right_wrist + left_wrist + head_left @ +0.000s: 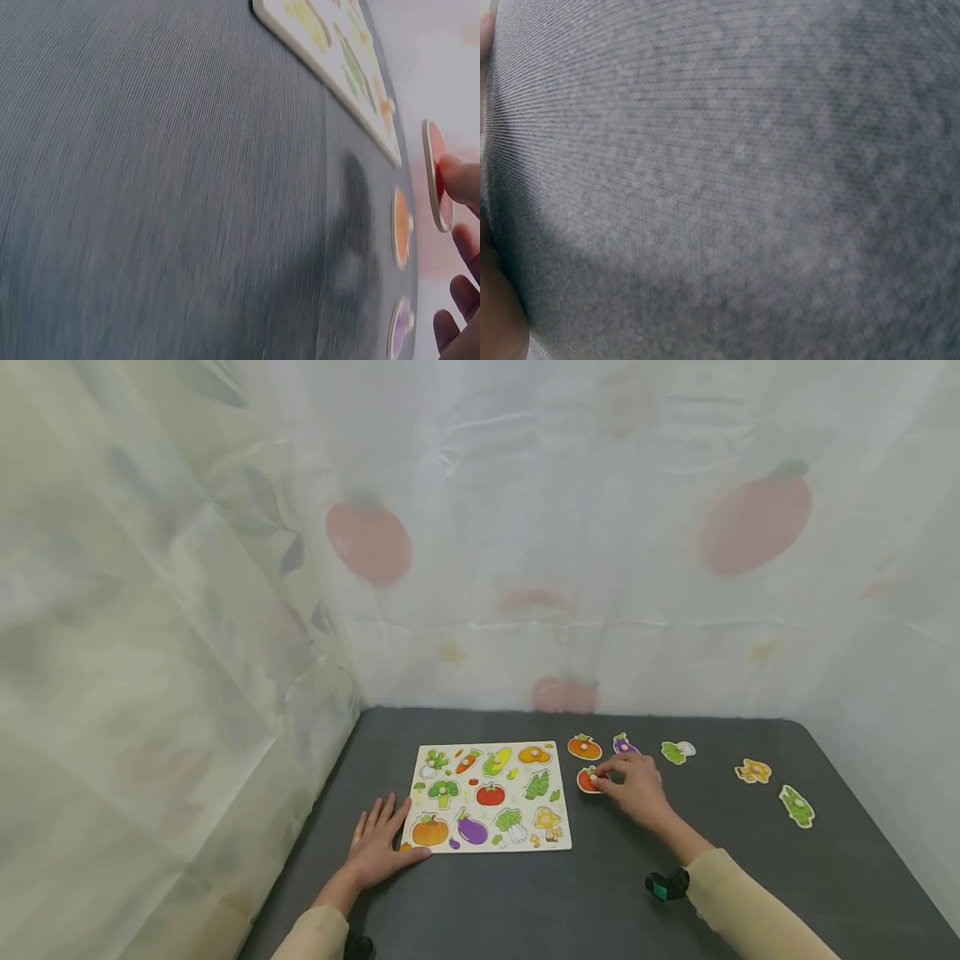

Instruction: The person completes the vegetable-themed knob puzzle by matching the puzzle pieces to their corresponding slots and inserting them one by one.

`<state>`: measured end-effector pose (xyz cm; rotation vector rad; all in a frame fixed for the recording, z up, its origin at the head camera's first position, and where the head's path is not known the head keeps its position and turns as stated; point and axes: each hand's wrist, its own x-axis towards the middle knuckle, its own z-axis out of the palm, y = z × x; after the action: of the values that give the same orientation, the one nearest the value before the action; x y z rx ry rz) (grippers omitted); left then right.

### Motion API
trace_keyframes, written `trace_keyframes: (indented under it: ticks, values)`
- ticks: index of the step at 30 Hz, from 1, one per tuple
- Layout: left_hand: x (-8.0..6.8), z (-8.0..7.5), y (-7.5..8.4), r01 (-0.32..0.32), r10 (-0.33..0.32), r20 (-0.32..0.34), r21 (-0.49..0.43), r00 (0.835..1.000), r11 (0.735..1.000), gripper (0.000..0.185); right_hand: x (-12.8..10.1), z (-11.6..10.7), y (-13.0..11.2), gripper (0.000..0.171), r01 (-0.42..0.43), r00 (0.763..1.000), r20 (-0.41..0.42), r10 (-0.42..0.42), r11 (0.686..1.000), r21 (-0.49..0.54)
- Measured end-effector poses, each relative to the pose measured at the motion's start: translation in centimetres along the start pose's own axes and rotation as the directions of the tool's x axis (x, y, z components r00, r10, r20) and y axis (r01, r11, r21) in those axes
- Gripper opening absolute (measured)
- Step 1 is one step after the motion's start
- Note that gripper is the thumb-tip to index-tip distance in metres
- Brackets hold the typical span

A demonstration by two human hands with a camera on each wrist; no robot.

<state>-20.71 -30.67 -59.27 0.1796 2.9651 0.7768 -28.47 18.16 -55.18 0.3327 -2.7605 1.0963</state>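
Observation:
A wooden vegetable puzzle board [525, 840] lies flat on the dark table, with printed vegetables across it. My left hand [377, 850] rests with spread, straight fingers at the board's left side, the thumb along its near left corner. Between thumb and fingertips, my right hand [636, 787] pinches a tomato puzzle piece [436, 176] by its top. The right wrist view shows this piece raised off the table. Just behind lie a pumpkin piece [584, 747] and an eggplant piece [624, 743], the latter partly covered by the right hand. The left wrist view shows mostly table cloth.
Farther right on the table [525, 910] lie a bok choy piece [678, 752], a mushroom piece [753, 771] and a green pea-like piece [797, 807]. Printed curtains [570, 568] hang behind the table and along its left side.

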Motion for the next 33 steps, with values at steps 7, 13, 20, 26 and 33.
trace_keyframes:
  ticks: [7,13,20,26,33]
  values:
    - [-0.4,-0.6,0.7,0.023,-0.024,0.018,0.017,1.000,1.000,0.110,1.2,2.7,-2.9,0.013,0.016,1.000,0.017,-0.017,1.000,0.015]
    - [-0.4,-0.4,0.5,0.012,-0.012,0.008,0.020,1.000,1.000,0.111,2.1,5.0,-5.1,0.011,0.007,0.998,0.054,-0.009,0.999,0.037]
    - [-0.3,0.0,0.1,-0.025,0.025,-0.028,0.006,0.999,1.000,0.109,2.6,7.7,-7.1,0.007,0.007,0.996,0.084,-0.008,1.000,0.013]
    - [-0.2,0.3,-0.1,-0.017,0.017,-0.025,0.022,1.000,1.000,0.112,2.6,9.6,-8.4,0.006,0.042,0.994,0.102,-0.039,0.999,-0.029]
    - [-0.1,0.3,-0.1,-0.034,0.035,-0.031,0.019,0.999,0.999,0.110,2.7,11.0,-9.7,0.007,0.048,0.992,0.115,-0.044,0.999,-0.026]
